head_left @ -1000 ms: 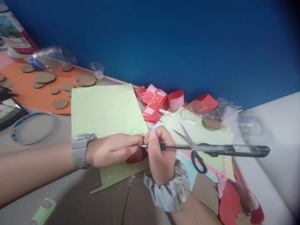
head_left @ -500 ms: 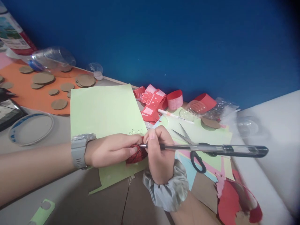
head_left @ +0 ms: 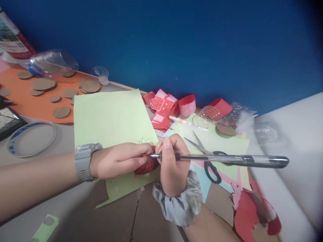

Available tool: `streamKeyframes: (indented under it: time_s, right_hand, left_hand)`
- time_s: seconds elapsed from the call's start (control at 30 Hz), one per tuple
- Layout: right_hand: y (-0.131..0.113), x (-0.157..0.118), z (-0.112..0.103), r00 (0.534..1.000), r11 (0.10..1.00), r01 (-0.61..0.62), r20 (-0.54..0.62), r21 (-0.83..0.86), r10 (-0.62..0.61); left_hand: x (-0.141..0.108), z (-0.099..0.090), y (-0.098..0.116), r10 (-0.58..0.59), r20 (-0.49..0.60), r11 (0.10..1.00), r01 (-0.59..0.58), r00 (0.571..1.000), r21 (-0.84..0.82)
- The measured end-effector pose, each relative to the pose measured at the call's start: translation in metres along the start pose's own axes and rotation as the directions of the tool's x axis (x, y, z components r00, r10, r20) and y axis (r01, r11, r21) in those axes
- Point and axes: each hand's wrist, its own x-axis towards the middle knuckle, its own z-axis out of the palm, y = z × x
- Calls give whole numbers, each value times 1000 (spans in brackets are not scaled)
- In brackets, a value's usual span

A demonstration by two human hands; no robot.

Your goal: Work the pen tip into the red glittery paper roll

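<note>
My right hand (head_left: 173,168) is closed around a clear-barrelled ballpoint pen (head_left: 222,159), its tip at a small red paper piece (head_left: 147,166) covered in black line marks. Thumb and fingers of my left hand (head_left: 118,159) hold that piece from the left, hiding part of it. Beneath both lies a light green sheet (head_left: 106,117) with small black zigzag marks just above my fingers. A grey watch is on my left wrist and a grey scrunchie on my right.
Open black-handled scissors (head_left: 202,148) lie right of my hand on coloured papers. Red and pink paper strips (head_left: 164,107) and a white marker (head_left: 188,123) lie behind. Cardboard discs (head_left: 44,84) cover an orange sheet; a tape-like ring (head_left: 31,156) sits left. A blue wall (head_left: 161,40) rises behind.
The whole view has shifted slightly. Both hands stay at the red piece, and the pen tip remains on it with only a tiny movement.
</note>
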Motion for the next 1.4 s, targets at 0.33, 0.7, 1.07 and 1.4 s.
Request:
streamKeyframes:
  time_s: [0.33,0.7,1.07,1.4]
  right_hand:
    - [4,-9,-1,995,993,101,-16,-66,-102]
    - [1,-4,1,999,993,51,-12,-111,-52]
    - [2,-3,1,999,993,32,-4,-117,-32]
    - [3,-2,0,1000,995,20,4,-102,-20]
  left_hand:
    - [0,1,1,22,-24,1000,-23,999,-13]
    - [-1,0,-1,-15,-30,1000,15,999,17]
    - [0,1,-1,-20,-41,999,21,999,27]
    - [0,1,2,-28,-47,1000,28,998,3]
